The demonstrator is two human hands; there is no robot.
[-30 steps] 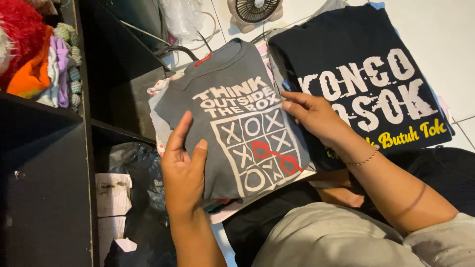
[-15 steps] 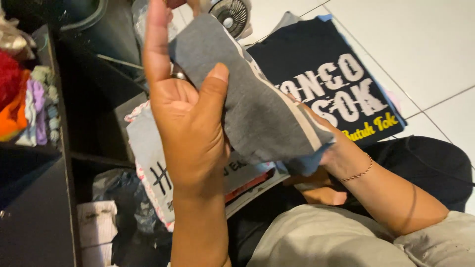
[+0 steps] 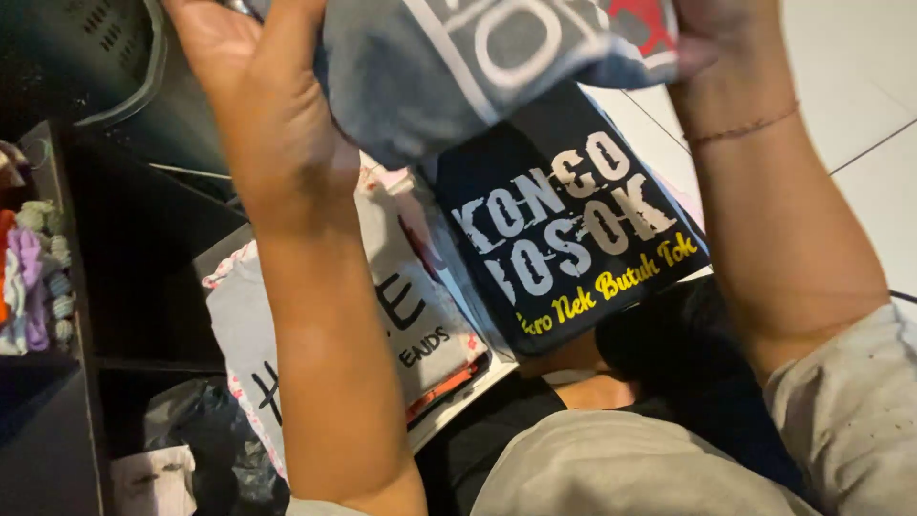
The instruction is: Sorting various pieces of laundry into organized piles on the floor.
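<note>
The left hand is raised close to the camera, its palm and fingers clasping the left edge of a folded grey T-shirt with white and red print. Below and between the forearms lie a light grey folded shirt and a black T-shirt with white and yellow lettering. The right hand, mostly cut off at the top edge, grips the grey T-shirt's right side.

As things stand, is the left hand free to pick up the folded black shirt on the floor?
Probably not: the left hand and right hand both hold the raised grey shirt, above the black shirt.
</note>
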